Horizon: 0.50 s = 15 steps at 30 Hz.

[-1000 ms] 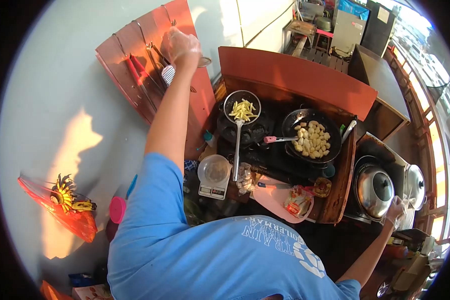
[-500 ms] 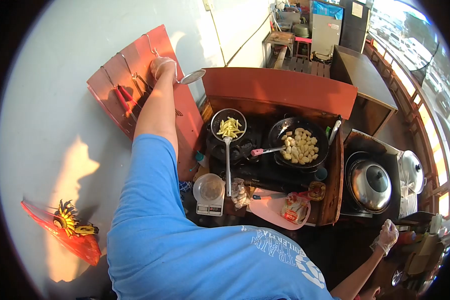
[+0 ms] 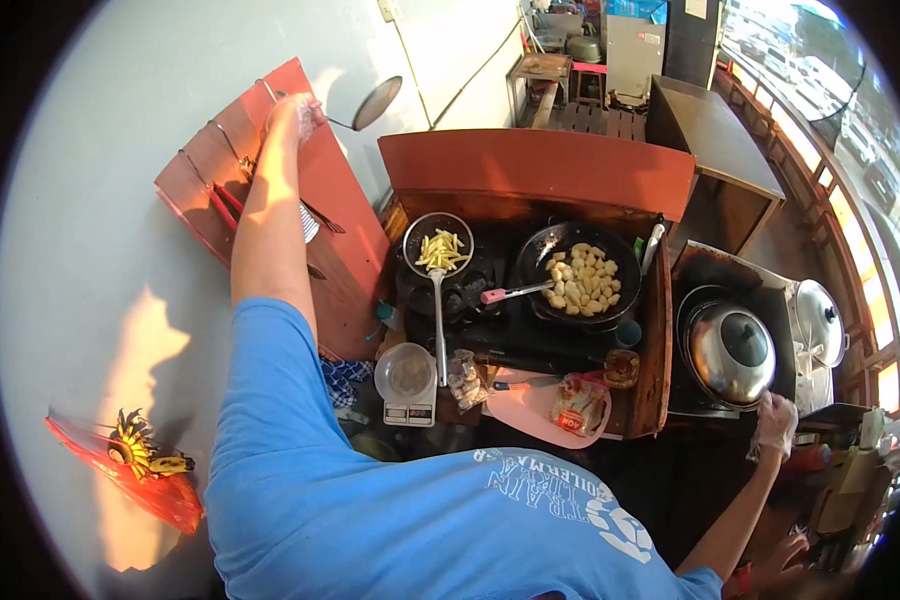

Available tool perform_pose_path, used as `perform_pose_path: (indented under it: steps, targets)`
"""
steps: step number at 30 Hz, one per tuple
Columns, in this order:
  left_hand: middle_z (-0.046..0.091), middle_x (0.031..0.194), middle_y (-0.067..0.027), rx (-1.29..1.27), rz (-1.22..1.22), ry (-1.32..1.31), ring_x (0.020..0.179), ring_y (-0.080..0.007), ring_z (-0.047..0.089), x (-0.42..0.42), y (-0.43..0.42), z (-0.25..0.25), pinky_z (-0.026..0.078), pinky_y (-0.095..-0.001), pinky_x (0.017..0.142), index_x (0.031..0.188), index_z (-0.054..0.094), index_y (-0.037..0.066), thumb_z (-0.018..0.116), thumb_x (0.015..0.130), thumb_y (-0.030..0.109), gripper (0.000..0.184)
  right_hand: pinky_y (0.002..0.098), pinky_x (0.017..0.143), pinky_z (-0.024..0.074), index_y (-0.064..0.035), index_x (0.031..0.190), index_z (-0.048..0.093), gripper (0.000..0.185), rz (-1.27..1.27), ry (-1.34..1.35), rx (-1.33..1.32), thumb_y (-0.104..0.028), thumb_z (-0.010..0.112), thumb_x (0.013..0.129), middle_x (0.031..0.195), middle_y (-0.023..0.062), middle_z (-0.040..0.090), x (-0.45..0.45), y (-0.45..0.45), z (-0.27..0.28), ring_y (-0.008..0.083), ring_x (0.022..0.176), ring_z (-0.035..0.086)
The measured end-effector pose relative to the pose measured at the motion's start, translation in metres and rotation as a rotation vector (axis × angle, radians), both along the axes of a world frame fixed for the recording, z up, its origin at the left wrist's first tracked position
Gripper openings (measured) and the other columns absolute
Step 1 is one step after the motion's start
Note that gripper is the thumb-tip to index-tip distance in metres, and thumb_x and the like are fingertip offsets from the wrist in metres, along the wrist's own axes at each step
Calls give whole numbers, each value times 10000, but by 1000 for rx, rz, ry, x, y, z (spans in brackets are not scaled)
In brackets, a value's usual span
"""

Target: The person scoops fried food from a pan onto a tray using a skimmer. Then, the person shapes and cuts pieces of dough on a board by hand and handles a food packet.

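Observation:
My left hand (image 3: 295,115), in a clear glove, is closed on the handle of a round flat skimmer (image 3: 377,102) beside the red board (image 3: 345,215) where utensils hang. My right hand (image 3: 773,425), also gloved, is beside the domed metal lid (image 3: 732,355) with its fingers curled in; nothing shows in it. Pale yellow strips (image 3: 442,251) lie in a long-handled strainer (image 3: 440,310) over the stove. A black wok (image 3: 533,262) holds pale chunks (image 3: 582,282), with pink-ended tongs (image 3: 515,292) leaning in.
In front of the stove are a kitchen scale (image 3: 408,412) bearing a clear bowl (image 3: 407,370), and a pink board (image 3: 520,408) with a knife and packet. Another person's hand (image 3: 782,555) shows at the lower right. A lidded pot (image 3: 818,325) and wooden table (image 3: 710,135) stand right.
My left hand has drawn the skimmer outward from the red board, its round head now raised. My right hand dropped away from the lids, then came back up beside the domed one. The view has shifted.

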<state>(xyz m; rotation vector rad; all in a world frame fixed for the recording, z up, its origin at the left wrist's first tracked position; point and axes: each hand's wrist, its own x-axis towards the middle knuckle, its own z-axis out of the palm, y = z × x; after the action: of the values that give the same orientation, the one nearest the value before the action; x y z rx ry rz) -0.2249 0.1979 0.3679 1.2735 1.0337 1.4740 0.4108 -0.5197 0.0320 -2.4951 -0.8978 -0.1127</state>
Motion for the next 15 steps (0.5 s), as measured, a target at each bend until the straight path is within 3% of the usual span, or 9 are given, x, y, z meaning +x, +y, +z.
perform_pose_path:
  steps: [1,2,3,4,5,8,9,11,15]
  targets:
    - [578,646,-73,76,-148,7,490,-199,537,-7,15,-10,483,-313,465,819,590,39,611,870,131,108,510,726,445,-4,770,687,371,-1,-118,-68,-345,560,842,829,221,651,2,21,11,396,811,606]
    - [577,665,-29,-22,-43,177,559,-150,546,-27,53,-6,458,-269,491,771,602,67,608,897,152,152,525,741,443,-18,790,698,358,58,-158,-126,-344,557,833,877,238,644,4,32,21,412,843,604]
    - [605,707,-50,73,-88,183,575,-158,554,-21,50,-12,465,-284,512,858,623,53,600,903,181,137,535,760,447,-25,820,713,389,154,-147,-218,-372,539,839,903,250,638,27,37,7,427,877,599]
    - [634,748,-70,168,-131,179,590,-166,562,-18,43,-11,472,-299,532,945,645,40,591,909,210,181,525,781,465,-33,835,721,400,87,-174,-296,-383,527,841,905,250,641,36,53,7,427,893,612]
    - [644,806,-84,64,-22,151,613,-174,573,-25,69,-5,476,-303,536,987,618,9,576,928,221,224,516,805,478,-42,862,728,395,17,-27,-309,-373,514,840,895,252,649,30,71,28,419,887,629]
    - [615,840,-89,26,49,116,565,-155,500,-12,32,10,454,-297,517,1134,556,-9,550,956,258,321,491,810,502,-18,735,711,326,88,-96,-211,-294,537,749,803,275,635,42,103,41,415,822,650]
    - [584,792,-72,-66,64,122,551,-145,471,-14,44,19,438,-292,509,1120,582,2,559,953,281,326,479,833,505,-9,775,715,318,61,-46,-214,-281,552,750,855,274,646,52,113,38,418,856,649]
    - [552,744,-55,-174,80,151,536,-134,441,-5,39,32,422,-287,501,1107,608,12,568,950,303,333,470,885,498,-2,892,707,350,140,-232,-46,-304,571,777,973,259,660,75,119,6,412,971,631]
    - [468,642,-6,24,247,562,545,-119,450,49,-46,49,392,-289,492,980,681,32,592,921,400,383,456,907,503,-19,911,713,303,197,-458,-60,-277,603,795,1001,227,680,120,144,-43,374,996,646]
